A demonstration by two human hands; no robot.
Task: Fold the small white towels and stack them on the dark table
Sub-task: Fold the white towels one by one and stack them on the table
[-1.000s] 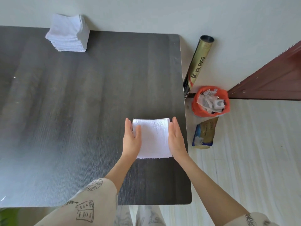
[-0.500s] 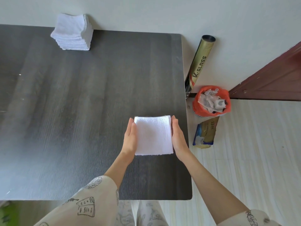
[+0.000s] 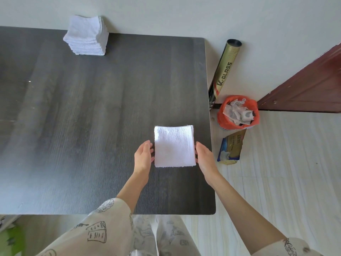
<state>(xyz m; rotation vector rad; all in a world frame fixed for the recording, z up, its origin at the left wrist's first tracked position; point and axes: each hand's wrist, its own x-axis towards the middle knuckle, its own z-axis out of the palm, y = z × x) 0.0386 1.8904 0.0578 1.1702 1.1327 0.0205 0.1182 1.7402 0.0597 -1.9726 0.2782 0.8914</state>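
A stack of folded white towels (image 3: 86, 36) sits at the far edge of the dark wood-grain table (image 3: 73, 126). The left hand (image 3: 143, 157) and right hand (image 3: 203, 157), fingers relaxed and spread, flank 1 folded white terry towel (image 3: 174, 145) lying flat near the table's right edge, its slightly longer axis pointing away from the person. The orange-lined bin (image 3: 238, 112) on the floor holds crumpled paper.

Your folded towel (image 3: 174, 145) lies on the surface (image 3: 92, 126) near its right edge, between your hands; the towel stack (image 3: 86, 36) sits far-left behind it.
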